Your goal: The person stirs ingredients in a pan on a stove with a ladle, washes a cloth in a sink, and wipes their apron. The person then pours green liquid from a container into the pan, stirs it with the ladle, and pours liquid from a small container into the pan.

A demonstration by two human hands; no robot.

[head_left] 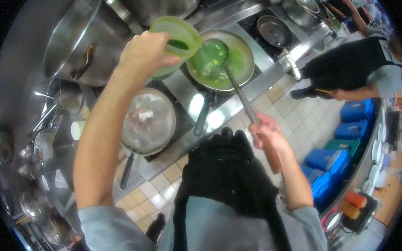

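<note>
My left hand (149, 51) is closed around a translucent green container (182, 28), tilted toward the frying pan beside it. Dark green contents show inside the container. In my right hand (269, 133) is the long handle of a ladle (240, 94). The ladle's bowl rests in the frying pan (251, 61), among green liquid with paler bits. That pan's black handle (203, 115) points toward me. Nearer on the left, a second pan (148, 121) holds pale, cloudy liquid with pinkish pieces, partly behind my left forearm.
Large steel pots (76, 45) stand at the back left. A small dark pan (274, 30) sits on a burner to the right. Past the tiled floor, a person in a black apron (343, 65) stands near several blue bins (357, 110). Ladles and utensils (27, 155) crowd the left.
</note>
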